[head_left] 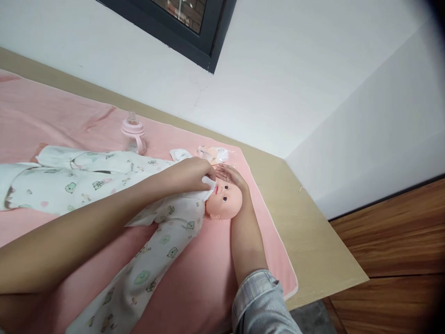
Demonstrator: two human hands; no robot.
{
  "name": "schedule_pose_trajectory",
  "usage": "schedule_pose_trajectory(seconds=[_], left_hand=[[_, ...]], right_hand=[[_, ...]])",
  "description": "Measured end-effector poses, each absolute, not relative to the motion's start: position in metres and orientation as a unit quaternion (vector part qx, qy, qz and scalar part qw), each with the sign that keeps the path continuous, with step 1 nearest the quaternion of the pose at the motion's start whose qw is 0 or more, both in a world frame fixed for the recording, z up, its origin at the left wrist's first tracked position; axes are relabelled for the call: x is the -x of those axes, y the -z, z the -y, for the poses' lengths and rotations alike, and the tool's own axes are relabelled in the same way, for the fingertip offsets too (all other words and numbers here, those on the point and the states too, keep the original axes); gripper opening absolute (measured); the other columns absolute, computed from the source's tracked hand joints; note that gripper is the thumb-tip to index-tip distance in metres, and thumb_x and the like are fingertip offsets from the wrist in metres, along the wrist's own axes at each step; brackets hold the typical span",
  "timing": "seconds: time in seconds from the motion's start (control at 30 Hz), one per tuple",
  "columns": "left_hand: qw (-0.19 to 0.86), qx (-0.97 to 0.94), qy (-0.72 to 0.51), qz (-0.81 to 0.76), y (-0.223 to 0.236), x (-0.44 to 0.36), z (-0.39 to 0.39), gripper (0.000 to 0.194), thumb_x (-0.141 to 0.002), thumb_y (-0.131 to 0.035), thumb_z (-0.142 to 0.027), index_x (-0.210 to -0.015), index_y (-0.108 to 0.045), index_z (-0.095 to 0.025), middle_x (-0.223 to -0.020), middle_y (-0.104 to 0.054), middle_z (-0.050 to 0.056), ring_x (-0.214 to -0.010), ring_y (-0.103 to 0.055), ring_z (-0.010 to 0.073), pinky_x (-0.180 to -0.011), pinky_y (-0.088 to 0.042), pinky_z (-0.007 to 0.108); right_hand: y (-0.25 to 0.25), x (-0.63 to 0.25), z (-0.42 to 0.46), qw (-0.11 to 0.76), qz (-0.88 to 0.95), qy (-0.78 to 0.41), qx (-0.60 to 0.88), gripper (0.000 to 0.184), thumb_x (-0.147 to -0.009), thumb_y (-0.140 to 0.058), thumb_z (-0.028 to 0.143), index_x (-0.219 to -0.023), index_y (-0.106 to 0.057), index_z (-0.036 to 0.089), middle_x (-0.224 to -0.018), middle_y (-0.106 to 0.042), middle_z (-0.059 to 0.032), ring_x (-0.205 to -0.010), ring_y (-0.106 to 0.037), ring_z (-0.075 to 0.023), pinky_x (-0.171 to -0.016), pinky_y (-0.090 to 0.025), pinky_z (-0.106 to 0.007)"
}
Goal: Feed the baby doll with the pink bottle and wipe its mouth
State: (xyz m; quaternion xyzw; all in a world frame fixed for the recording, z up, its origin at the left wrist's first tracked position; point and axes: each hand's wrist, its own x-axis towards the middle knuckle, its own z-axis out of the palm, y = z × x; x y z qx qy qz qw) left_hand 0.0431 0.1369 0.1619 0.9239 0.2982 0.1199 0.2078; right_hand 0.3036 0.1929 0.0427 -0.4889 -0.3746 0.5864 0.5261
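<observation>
Pink blanket (194, 278): one, spreading beneath one bald baby doll (225, 202)
Left hand (194, 174): one, clamping white cloth (209, 182) at the doll's chin
Right hand (232, 175): one, curving open beside its head
Baby bottle (133, 129): one, standing

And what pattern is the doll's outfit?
The outfit is white with green and pink prints, shown best in the head view.

Left fingers (210, 170) bent, right fingers (223, 170) extended
</observation>
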Motion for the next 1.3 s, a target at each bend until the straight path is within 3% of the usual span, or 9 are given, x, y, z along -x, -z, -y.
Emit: schedule_pose_trajectory(seconds=[0.2,0.4,0.6,0.87,1.13,1.3], left_hand=[[0.176,-0.930,-0.110,-0.304,-0.164,-0.043,-0.138,0.015,-0.079,-0.056,-0.016,-0.072,-0.070,-0.019,-0.071,-0.069,0.001,-0.064,-0.059,0.0181,-0.056,-0.033,0.028],[0.159,-0.928,-0.129,-0.312,-0.161,-0.043,-0.140,0.026,-0.082,-0.056,-0.017,-0.095,-0.078,-0.020,-0.098,-0.078,0.002,-0.086,-0.068,0.0212,-0.066,-0.041,0.027],[0.140,-0.935,-0.142,-0.294,-0.153,-0.047,-0.142,0.026,-0.084,-0.054,-0.016,-0.096,-0.078,-0.019,-0.100,-0.078,0.004,-0.089,-0.069,0.0220,-0.072,-0.044,0.028],[0.074,-0.944,-0.154,-0.282,-0.153,-0.054,-0.136,0.024,-0.082,-0.052,-0.008,-0.063,-0.064,-0.018,-0.069,-0.069,0.004,-0.064,-0.060,0.0188,-0.058,-0.032,0.029],[0.065,-0.941,-0.177,-0.281,-0.154,-0.055,-0.134,0.026,-0.081,-0.051,-0.007,-0.081,-0.074,-0.019,-0.091,-0.076,0.008,-0.082,-0.069,0.0234,-0.063,-0.040,0.026],[0.063,-0.939,-0.178,-0.286,-0.155,-0.055,-0.135,0.027,-0.081,-0.051,-0.010,-0.084,-0.076,-0.019,-0.091,-0.077,0.008,-0.084,-0.070,0.0239,-0.065,-0.043,0.026]], right_hand=[[-0.043,-0.303,-0.193,0.528,0.373,-0.590,0.484,0.013,-0.098,-0.049,0.018,-0.103,-0.061,0.015,-0.084,-0.072,-0.0026,-0.099,-0.070,-0.0152,-0.105,-0.053,-0.037],[-0.044,-0.302,-0.192,0.528,0.376,-0.586,0.486,0.013,-0.099,-0.048,0.017,-0.103,-0.060,0.014,-0.082,-0.072,-0.0015,-0.096,-0.068,-0.0143,-0.104,-0.052,-0.035],[-0.046,-0.301,-0.190,0.529,0.378,-0.576,0.495,0.009,-0.096,-0.054,0.019,-0.099,-0.062,0.016,-0.084,-0.072,-0.0044,-0.101,-0.068,-0.0184,-0.106,-0.052,-0.038],[-0.048,-0.298,-0.190,0.525,0.384,-0.565,0.508,0.009,-0.091,-0.061,0.024,-0.097,-0.060,0.017,-0.086,-0.072,-0.0044,-0.106,-0.067,-0.0204,-0.107,-0.051,-0.039],[-0.048,-0.299,-0.191,0.523,0.386,-0.561,0.512,0.008,-0.093,-0.058,0.023,-0.097,-0.060,0.016,-0.084,-0.072,-0.0042,-0.103,-0.068,-0.0191,-0.105,-0.051,-0.038],[-0.048,-0.299,-0.190,0.527,0.384,-0.561,0.510,0.008,-0.092,-0.058,0.022,-0.098,-0.061,0.017,-0.086,-0.073,-0.0049,-0.105,-0.068,-0.0204,-0.106,-0.051,-0.040]])
